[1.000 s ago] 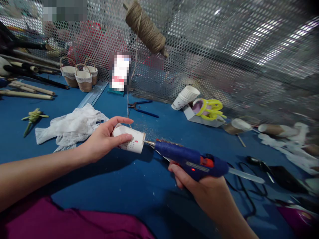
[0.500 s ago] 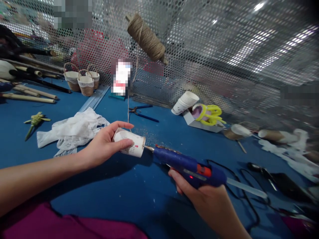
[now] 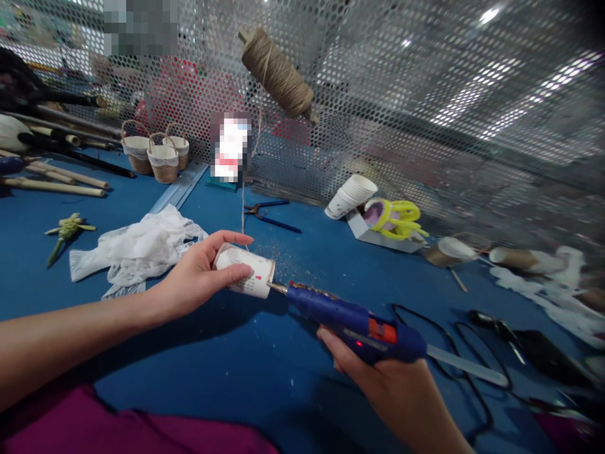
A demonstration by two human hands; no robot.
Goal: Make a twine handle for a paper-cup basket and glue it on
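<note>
My left hand point(image 3: 208, 268) is closed round a white paper cup point(image 3: 239, 272) lying on its side, thumb on the near wall and fingers behind. A strand of twine point(image 3: 243, 217) runs down from above to the cup. In my right hand point(image 3: 378, 372) is a blue hot glue gun point(image 3: 350, 318) with a small red light lit and a clear glue stick point(image 3: 467, 366) out of its back. The gun's metal nozzle touches, or nearly touches, the cup's right end near its lower edge. Its trigger is hidden by my fingers.
White lace point(image 3: 146, 246) lies left of the cup. Blue-handled pliers point(image 3: 274, 216), stacked paper cups point(image 3: 352, 195) and a yellow-handled tool point(image 3: 397, 217) are behind. Small twine baskets point(image 3: 163, 162) stand back left. A twine spool point(image 3: 278, 72) hangs on the mesh. The black cord point(image 3: 467, 384) loops right.
The glue gun has shifted slightly left and down, its nozzle moving from the middle of the cup's end toward the lower edge. My left hand and the cup stay nearly still.
</note>
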